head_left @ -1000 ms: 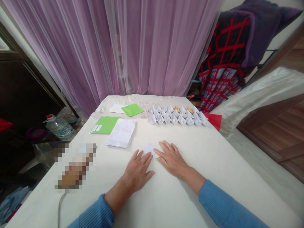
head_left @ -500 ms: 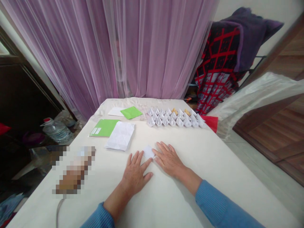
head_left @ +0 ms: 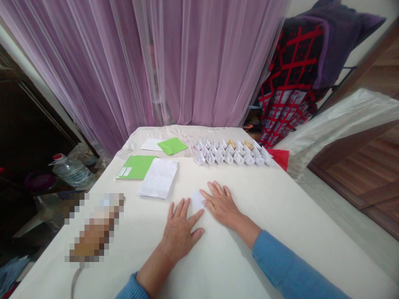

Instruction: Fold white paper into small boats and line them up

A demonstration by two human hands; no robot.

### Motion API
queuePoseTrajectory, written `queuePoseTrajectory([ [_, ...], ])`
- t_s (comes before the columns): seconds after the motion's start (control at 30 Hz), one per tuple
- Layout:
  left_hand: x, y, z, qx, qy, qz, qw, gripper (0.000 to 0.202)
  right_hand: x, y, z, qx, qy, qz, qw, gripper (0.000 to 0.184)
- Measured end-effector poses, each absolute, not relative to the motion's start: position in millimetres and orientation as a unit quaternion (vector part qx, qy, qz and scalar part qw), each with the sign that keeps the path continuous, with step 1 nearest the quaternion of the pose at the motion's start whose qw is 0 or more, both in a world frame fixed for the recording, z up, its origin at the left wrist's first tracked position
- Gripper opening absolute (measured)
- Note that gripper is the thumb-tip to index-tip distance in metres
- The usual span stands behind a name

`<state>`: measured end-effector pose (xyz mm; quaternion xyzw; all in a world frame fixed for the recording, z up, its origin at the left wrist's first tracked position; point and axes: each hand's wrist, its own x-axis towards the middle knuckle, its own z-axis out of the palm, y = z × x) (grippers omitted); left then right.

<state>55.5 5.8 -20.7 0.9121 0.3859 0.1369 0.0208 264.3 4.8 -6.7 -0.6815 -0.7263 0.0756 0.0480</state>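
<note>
A small folded white paper (head_left: 197, 199) lies on the white table (head_left: 280, 232) in front of me. My left hand (head_left: 181, 230) lies flat with fingers spread, its fingertips at the paper's near left edge. My right hand (head_left: 222, 204) also lies flat and open, fingertips touching the paper's right edge. Both arms wear blue sleeves. Neither hand holds anything.
Several white folded paper boats (head_left: 232, 151) stand in rows at the far side, with a red sheet (head_left: 280, 158) to their right. A white paper stack (head_left: 158, 177), a green packet (head_left: 135, 167) and a green sheet (head_left: 172, 145) lie at far left. A blurred object (head_left: 93, 232) lies left.
My left hand has slid back toward me and a little left, fingers spreading. The right hand stays by the small paper. The view shifted slightly.
</note>
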Motion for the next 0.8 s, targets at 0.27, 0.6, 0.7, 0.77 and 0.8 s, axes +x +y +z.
queuePoseTrajectory([
  [0.27, 55, 6, -16, 0.916, 0.381, 0.118, 0.036, 0.049, 252, 9, 3, -0.577, -0.805, 0.126, 0.045, 0.047],
  [0.6, 56, 5, -13, 0.915, 0.384, 0.12, 0.039, 0.052, 255, 23, 0, -0.662, -0.742, 0.106, 0.033, 0.049],
  [0.7, 57, 5, -12, 0.909, 0.396, 0.118, 0.052, 0.05, 255, 19, -1, -0.646, -0.756, 0.101, 0.034, 0.051],
  [0.77, 58, 5, -11, 0.908, 0.398, 0.117, 0.054, 0.05, 257, 12, -1, -0.624, -0.775, 0.099, 0.036, 0.05],
  [0.8, 58, 5, -11, 0.908, 0.398, 0.118, 0.053, 0.05, 259, 7, -1, -0.618, -0.779, 0.099, 0.035, 0.05],
])
